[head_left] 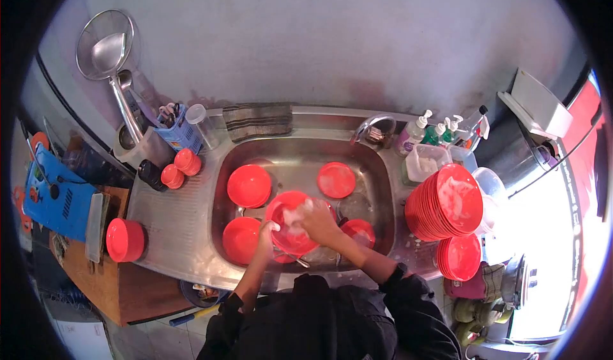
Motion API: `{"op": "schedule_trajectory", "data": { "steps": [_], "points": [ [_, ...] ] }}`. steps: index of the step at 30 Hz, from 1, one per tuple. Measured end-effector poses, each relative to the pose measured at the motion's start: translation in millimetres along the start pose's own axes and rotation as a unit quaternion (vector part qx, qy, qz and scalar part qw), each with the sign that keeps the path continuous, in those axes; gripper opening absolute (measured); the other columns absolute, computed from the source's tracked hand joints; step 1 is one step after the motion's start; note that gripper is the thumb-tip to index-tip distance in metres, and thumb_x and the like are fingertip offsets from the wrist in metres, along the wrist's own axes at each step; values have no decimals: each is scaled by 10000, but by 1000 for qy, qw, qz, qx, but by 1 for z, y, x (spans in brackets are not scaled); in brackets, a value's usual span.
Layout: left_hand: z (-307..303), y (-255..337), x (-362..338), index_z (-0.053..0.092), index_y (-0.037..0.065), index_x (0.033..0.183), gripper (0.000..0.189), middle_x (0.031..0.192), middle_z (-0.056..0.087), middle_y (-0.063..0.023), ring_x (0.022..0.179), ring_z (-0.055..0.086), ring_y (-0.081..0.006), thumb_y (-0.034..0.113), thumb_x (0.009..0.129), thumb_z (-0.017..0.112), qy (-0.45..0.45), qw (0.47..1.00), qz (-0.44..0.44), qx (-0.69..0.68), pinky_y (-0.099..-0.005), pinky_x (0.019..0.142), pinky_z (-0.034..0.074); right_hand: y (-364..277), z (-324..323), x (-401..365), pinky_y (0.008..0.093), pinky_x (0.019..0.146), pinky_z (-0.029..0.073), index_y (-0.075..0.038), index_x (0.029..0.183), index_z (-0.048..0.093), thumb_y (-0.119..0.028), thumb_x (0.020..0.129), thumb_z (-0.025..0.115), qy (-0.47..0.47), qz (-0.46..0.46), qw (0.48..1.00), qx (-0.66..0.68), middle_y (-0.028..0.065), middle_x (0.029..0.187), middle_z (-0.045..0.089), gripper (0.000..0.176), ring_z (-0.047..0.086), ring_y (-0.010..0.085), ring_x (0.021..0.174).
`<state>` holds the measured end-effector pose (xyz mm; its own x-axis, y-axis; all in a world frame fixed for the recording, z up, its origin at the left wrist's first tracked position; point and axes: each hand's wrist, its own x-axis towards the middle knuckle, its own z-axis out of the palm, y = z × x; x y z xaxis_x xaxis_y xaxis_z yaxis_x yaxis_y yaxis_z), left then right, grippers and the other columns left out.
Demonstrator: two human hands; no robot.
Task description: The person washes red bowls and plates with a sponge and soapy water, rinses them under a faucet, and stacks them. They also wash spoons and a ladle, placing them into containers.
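Over the sink, a red bowl [288,205] is tilted toward me. My left hand [268,232] grips its near left rim. Inside the bowl, the fingers of my right hand [316,219] are bent and slightly blurred; pale foam or a whitish thing lies under them, and what they hold is hidden. Around this bowl in the steel sink [300,148] sit more red bowls: one at back left [249,186], one at back right [336,180], one at front left [242,240] and one at front right [359,233]. Some cutlery [300,260] lies below the held bowl.
A tall stack of soapy red bowls [440,202] and a shorter stack [458,258] stand right of the sink. Behind them are pump bottles [415,132] and a tub [426,161]. The faucet [377,130] overhangs the back edge. Small red cups [182,167] stand left.
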<state>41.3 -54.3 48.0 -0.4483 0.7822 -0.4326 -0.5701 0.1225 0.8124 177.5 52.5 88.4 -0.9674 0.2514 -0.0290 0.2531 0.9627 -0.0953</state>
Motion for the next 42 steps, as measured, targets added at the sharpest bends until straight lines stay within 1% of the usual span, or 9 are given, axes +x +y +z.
{"op": "schedule_trajectory", "data": {
  "steps": [3,10,12,16,20,25,30,39,42],
  "points": [
    [16,0,6,509,80,830,278,806,481,-42,750,459,-169,169,570,469,-7,996,49,68,-287,714,370,19,19,4,383,740,350,-175,847,578,-256,632,522,246,9,963,-107,82,1037,457,237,438,256,895],
    [52,35,-4,494,69,1017,542,936,464,-96,866,375,-227,201,493,545,99,855,371,349,-331,826,275,-28,37,7,365,662,415,-117,866,541,-184,705,465,179,244,952,54,106,854,524,191,505,221,764],
    [55,31,-7,475,86,1056,564,960,424,-140,882,347,-248,283,537,579,82,843,391,361,-357,832,246,-17,24,8,283,444,427,-88,844,518,-207,741,450,-26,195,682,704,55,629,520,171,508,160,502],
    [69,24,-19,416,159,1144,619,995,316,-200,916,305,-293,472,624,540,66,813,390,427,-403,823,221,-4,18,11,199,280,284,-116,904,456,-349,777,429,175,263,276,908,-7,563,469,266,376,94,317],
    [62,15,-12,379,141,1181,536,968,357,-192,910,338,-306,366,707,489,-7,723,439,534,-404,812,250,6,2,-9,195,266,244,-109,812,447,-295,754,474,90,253,340,901,-23,517,436,197,349,74,309],
    [57,10,2,374,30,1158,449,1085,401,-148,994,396,-219,306,803,370,-23,970,224,92,-307,853,307,21,6,-54,197,454,444,-50,1073,382,-198,723,509,99,183,377,903,18,836,528,400,483,68,469],
    [46,22,6,426,57,1074,397,1096,463,-101,978,466,-212,358,836,324,-121,959,-138,-217,-333,855,355,26,-5,-59,199,635,436,-24,1149,313,-236,761,489,124,167,440,874,35,1006,487,475,502,87,803],
    [79,12,4,413,57,1074,382,1088,467,-89,962,476,-229,346,838,332,-62,935,-18,-349,-380,832,381,-6,1,-22,318,794,339,-6,1065,371,-315,819,331,511,254,680,461,127,1010,420,397,412,206,927],
    [89,22,-4,407,49,1057,368,1058,479,-82,948,483,-212,337,837,344,-53,936,62,-342,-367,825,388,-12,17,-23,308,883,276,-32,1134,322,-263,849,272,504,282,610,543,92,1107,378,371,370,184,1024]
  ]
}}
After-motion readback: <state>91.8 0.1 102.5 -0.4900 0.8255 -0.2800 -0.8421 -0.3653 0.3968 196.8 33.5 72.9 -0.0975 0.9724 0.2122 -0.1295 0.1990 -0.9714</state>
